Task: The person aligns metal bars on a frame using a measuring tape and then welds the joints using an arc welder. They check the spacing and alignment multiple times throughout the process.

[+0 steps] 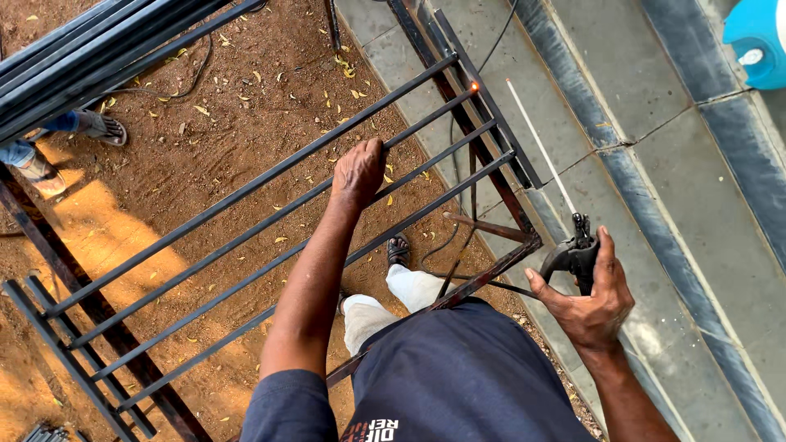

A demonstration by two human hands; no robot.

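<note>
A black metal grille frame (pixel 246 229) with long parallel bars lies across the view above reddish dirt. My left hand (pixel 358 170) grips the top bar of it. My right hand (pixel 588 301) holds a black welding electrode holder (pixel 573 254) at the frame's right end. A thin white welding rod (pixel 539 146) sticks up from the holder toward the frame's far corner. A small orange glow (pixel 474 85) shows on that corner. My legs in light trousers and a sandalled foot (pixel 399 250) appear below the bars.
Another person's sandalled feet (pixel 102 127) stand at the upper left beside dark metal bars (pixel 90 49). Grey paved steps (pixel 671 164) run along the right. A blue container (pixel 757 37) sits at the top right. Black cables (pixel 458 164) trail over the ground.
</note>
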